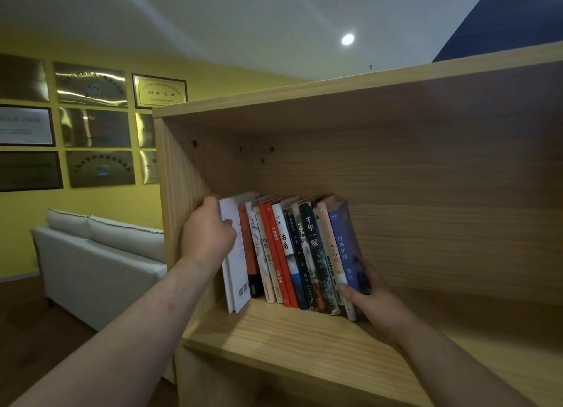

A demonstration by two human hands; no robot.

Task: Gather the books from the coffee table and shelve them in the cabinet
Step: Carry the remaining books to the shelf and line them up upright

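Inside the pale wooden cabinet (304, 339), the white book (233, 272) is gripped by the left hand (210, 234), the blue book (342, 245) by the right hand (373, 304).

Entry: we find the books (292, 254) standing in a row on the cabinet (304, 333) shelf, toward its left side wall. The left hand (210, 233) grips the row's left end and the right hand (371, 303) its right end. A sofa (100, 260) stands left of the cabinet, with plaques (91, 126) on the far wall above it.

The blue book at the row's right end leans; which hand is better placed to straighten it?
Probably the right hand: it grips the blue book low down, while the left hand holds the white book at the other end.
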